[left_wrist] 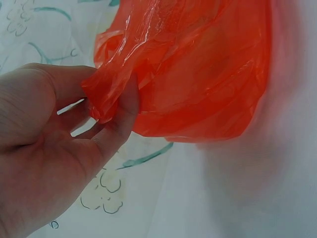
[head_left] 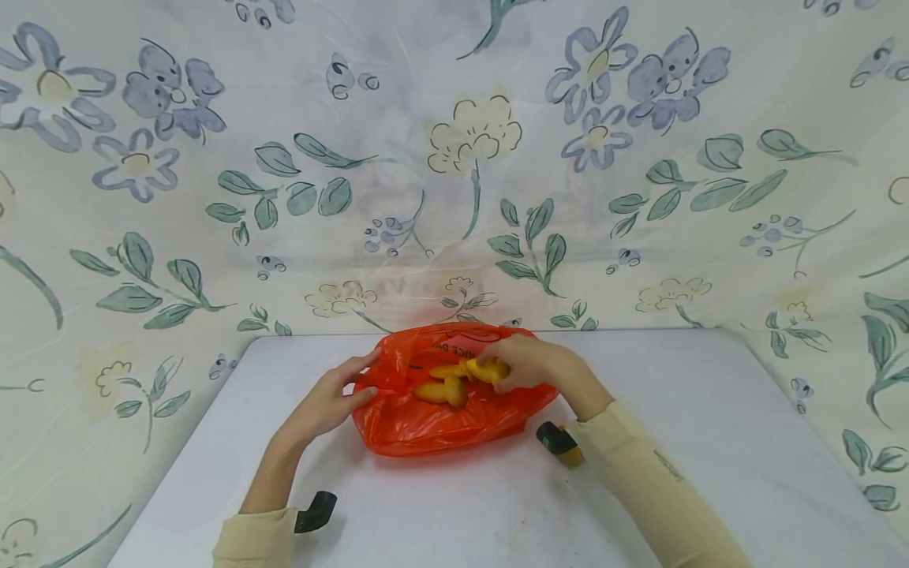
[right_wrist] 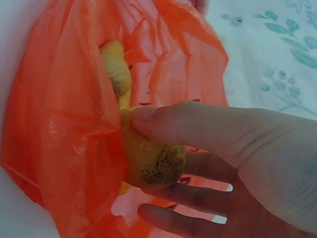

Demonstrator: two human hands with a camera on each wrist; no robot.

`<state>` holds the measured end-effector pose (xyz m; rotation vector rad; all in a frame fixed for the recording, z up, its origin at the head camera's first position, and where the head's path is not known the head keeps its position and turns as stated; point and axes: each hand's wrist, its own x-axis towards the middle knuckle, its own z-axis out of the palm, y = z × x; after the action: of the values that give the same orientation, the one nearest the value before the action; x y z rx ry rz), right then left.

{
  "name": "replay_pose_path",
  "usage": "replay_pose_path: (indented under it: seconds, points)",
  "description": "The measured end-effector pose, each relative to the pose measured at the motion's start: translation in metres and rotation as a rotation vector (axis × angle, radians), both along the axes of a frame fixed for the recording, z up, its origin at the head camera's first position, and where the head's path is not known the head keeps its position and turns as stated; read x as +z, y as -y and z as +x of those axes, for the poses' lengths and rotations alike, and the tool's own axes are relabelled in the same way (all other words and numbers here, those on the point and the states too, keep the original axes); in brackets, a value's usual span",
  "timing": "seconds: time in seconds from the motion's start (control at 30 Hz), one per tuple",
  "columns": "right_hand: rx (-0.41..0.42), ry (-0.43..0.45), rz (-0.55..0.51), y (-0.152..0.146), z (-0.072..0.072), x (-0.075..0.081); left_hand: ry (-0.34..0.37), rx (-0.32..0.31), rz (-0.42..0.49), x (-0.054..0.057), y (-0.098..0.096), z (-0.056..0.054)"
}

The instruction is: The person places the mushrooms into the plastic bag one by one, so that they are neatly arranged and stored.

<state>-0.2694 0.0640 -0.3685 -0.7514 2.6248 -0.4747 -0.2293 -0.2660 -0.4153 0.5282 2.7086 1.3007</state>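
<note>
A red plastic bag point(head_left: 426, 435) lies with its mouth spread, dark print on its inner wall. Inside are several yellow, smooth, bulbous pieces point(head_left: 440, 392) of a kind I cannot tell. My left hand point(head_left: 334, 401) is at the bag's left side; in the left wrist view, the thumb and fingers of the left hand point(left_wrist: 59, 129) pinch a gathered fold of the bag point(left_wrist: 198, 94). Reaching in from the right, my right hand point(head_left: 533, 364) grips a yellow piece. The right wrist view shows the right hand's point(right_wrist: 208, 144) thumb on this yellow piece point(right_wrist: 141, 148), which has a rough brown patch.
A white table point(head_left: 454, 513) lies under the bag, with a flower-patterned cloth point(head_left: 398, 173) behind it. Black wrist-worn devices point(head_left: 316, 511) jut from both cream sleeves point(head_left: 639, 473).
</note>
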Motion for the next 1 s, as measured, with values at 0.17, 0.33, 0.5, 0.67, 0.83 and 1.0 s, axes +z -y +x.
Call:
replay_pose_path:
  seconds: [0.17, 0.33, 0.5, 0.67, 0.83, 1.0]
  points:
    - [0.028, 0.020, -0.006, 0.005, -0.004, -0.004, -0.015, 0.001, -0.013, -0.001, 0.000, 0.000]
    - [0.039, 0.039, 0.009, 0.010, -0.006, -0.005, -0.011, 0.006, -0.016, -0.001, 0.000, 0.000]
    - [0.029, 0.061, 0.027, 0.015, -0.008, -0.006, -0.004, 0.007, -0.015, -0.001, 0.000, 0.000]
    - [0.027, 0.081, 0.036, 0.019, -0.013, -0.008, -0.006, 0.007, -0.018, 0.000, 0.000, 0.000]
    - [0.039, 0.094, 0.050, 0.022, -0.015, -0.008, -0.008, 0.005, -0.016, 0.000, 0.000, -0.001]
    - [0.035, 0.098, 0.050, 0.022, -0.017, -0.008, -0.005, 0.003, -0.014, 0.000, 0.000, -0.001]
